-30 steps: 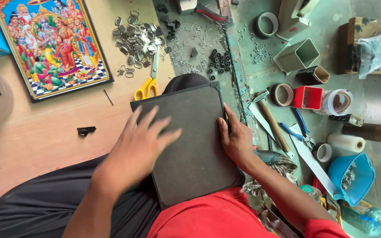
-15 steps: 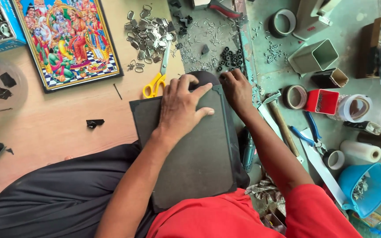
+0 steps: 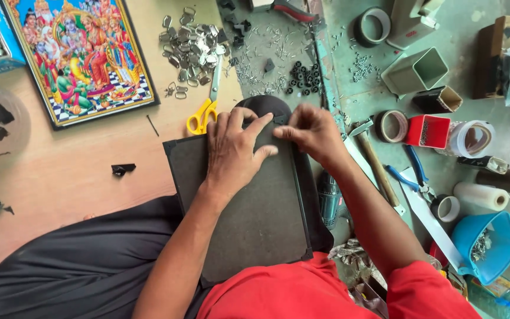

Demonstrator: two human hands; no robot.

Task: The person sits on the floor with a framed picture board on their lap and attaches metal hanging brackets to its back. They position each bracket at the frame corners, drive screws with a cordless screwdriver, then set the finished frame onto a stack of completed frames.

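Note:
A dark grey backing board in a thin black frame (image 3: 255, 218) lies face down across my lap. My left hand (image 3: 234, 150) presses flat on its far end, fingers spread. My right hand (image 3: 311, 131) sits at the frame's far right corner, fingertips pinched together on something too small to make out, touching my left forefinger. A rounded black object (image 3: 261, 105) shows just beyond the frame's far edge.
Yellow-handled scissors (image 3: 203, 115) and a heap of metal hangers (image 3: 190, 50) lie beyond the frame. A colourful framed picture (image 3: 84, 56) lies far left. To the right stand tape rolls (image 3: 389, 126), a red box (image 3: 427, 131), blue pliers (image 3: 411, 174), a hammer (image 3: 373, 165) and a blue tub (image 3: 488, 245).
Both hands slid from the frame's middle and right side up to its far edge. The right hand's fingers closed into a pinch at the corner.

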